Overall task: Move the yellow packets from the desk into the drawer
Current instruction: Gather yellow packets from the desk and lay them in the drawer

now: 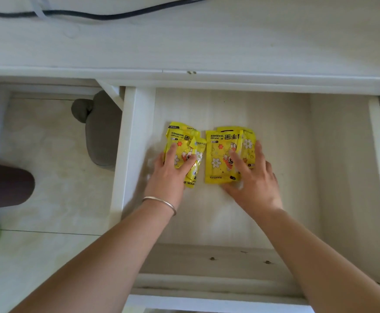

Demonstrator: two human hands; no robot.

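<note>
Left hand (169,170): fingers spread flat on left packets (180,134) — you seem to be settling them on the drawer (286,132) floor.
Right hand (252,175): flat on right packets (218,152), gripping nothing.

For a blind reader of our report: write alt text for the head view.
The left hand rests on one pile of yellow packets and the right hand on another beside it, inside an open white drawer. A black cable lies on the desk above.
</note>
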